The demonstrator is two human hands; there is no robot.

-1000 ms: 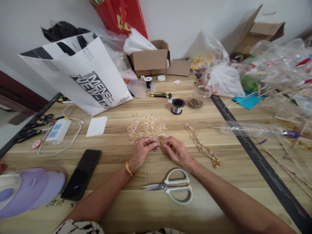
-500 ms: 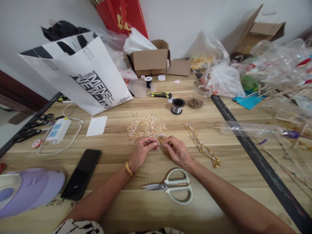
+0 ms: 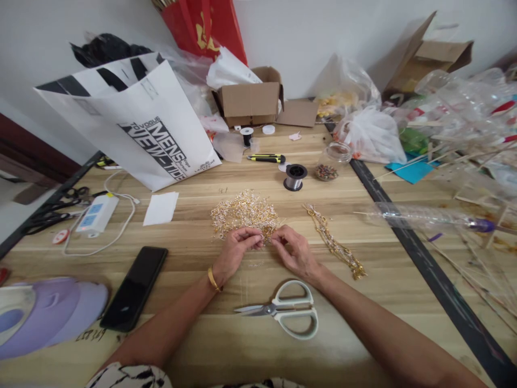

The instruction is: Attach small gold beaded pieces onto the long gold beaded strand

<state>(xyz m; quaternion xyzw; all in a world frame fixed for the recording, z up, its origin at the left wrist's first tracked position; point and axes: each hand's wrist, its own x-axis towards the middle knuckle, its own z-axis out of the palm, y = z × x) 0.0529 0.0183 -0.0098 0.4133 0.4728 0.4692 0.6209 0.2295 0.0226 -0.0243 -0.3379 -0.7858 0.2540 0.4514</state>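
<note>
A loose heap of small gold and clear beads (image 3: 244, 210) lies on the wooden table, just beyond my hands. My left hand (image 3: 238, 248), with a gold bangle on its wrist, is pinched at the heap's near edge. Facing it, my right hand (image 3: 294, 250) is pinched too, fingertips close to the left ones. What sits between the fingertips is too small to make out. A thin thread (image 3: 244, 291) and a short row of tiny clear beads (image 3: 255, 264) show below the left hand. White-handled scissors (image 3: 297, 310) lie nearer me, blades pointing left.
Finished-looking bead strands (image 3: 335, 240) lie to the right. A wire spool (image 3: 295, 177), a bead jar (image 3: 332, 161) and a yellow cutter (image 3: 265, 158) stand or lie behind. Leftward are a phone (image 3: 134, 288), a power strip (image 3: 97, 215) and a large paper bag (image 3: 137, 124).
</note>
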